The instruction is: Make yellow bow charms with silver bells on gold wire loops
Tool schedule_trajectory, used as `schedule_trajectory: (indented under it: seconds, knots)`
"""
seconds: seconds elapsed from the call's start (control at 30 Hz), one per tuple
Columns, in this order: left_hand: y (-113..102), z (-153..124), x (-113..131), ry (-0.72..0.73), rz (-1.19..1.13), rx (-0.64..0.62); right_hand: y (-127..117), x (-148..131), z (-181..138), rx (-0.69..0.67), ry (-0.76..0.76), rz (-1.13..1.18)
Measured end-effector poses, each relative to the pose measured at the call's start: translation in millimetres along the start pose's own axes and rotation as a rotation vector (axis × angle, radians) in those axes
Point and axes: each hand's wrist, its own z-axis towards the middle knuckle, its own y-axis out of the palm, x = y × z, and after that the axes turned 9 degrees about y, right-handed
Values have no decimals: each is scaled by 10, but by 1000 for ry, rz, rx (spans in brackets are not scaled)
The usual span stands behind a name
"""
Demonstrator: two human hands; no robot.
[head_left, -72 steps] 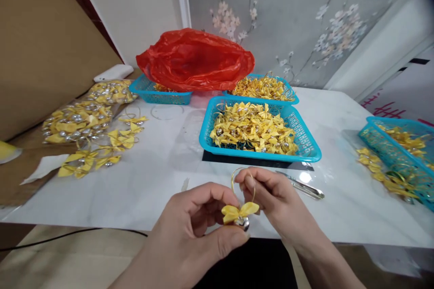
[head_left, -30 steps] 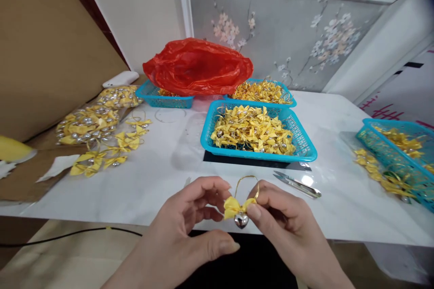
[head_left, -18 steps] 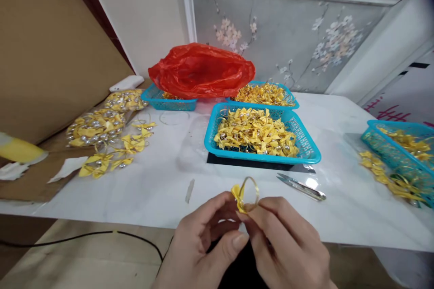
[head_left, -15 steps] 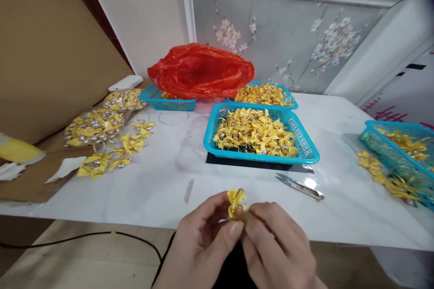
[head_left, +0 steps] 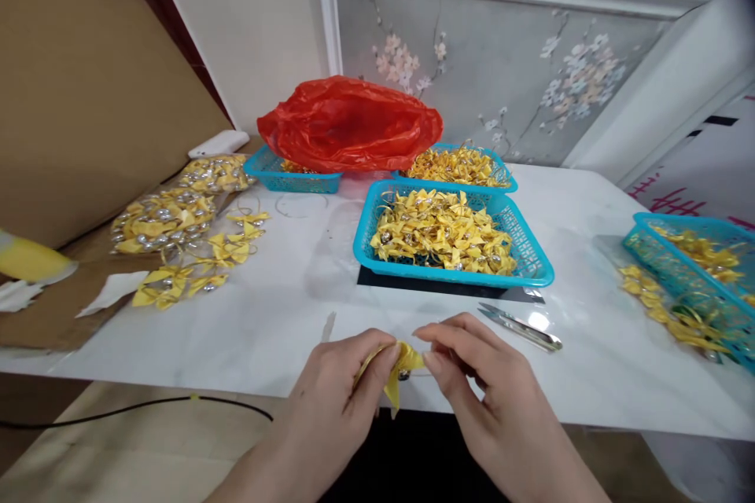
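Observation:
My left hand [head_left: 348,381] pinches a yellow ribbon flower [head_left: 406,357] between thumb and forefinger, just above the table's front edge. The flower has a small silvery bead at its middle, and a gold loop shows along the left fingers. My right hand [head_left: 480,373] has its thumb and forefinger at the tip of the flower's right petal, its other fingers curled. A thin strand runs between the flower and the right hand. Beyond the hands stands a blue plastic basket [head_left: 454,277] heaped with similar yellow flowers. Metal thread snips [head_left: 522,328] lie to the right of it.
Behind are a red plastic bag [head_left: 348,126] and two more blue baskets. Loose yellow flowers [head_left: 230,247] and bagged ones [head_left: 165,220] lie at left beside cardboard [head_left: 71,314]. Another blue basket [head_left: 678,259] stands at the right, with flowers beside it.
The flower has been turned, so its petals and bead now face right and its loop lies leftward. My right hand has moved slightly up and right, away from the left fingers.

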Motion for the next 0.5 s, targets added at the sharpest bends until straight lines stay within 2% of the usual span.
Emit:
schedule_trajectory:
  seconds: [0.1,0.27,0.33,0.5]
  knots:
    - [-49,72,10,46,79,-51,26,12,54,-27,40,7]
    - [-85,129,20,27,4,-103,75,89,148,-188,172,7]
    - [-77,122,4,4,-107,-86,92,113,175,-171,177,39]
    - [-17,91,-51,-98,-592,-2,163,115,172,-7,120,135]
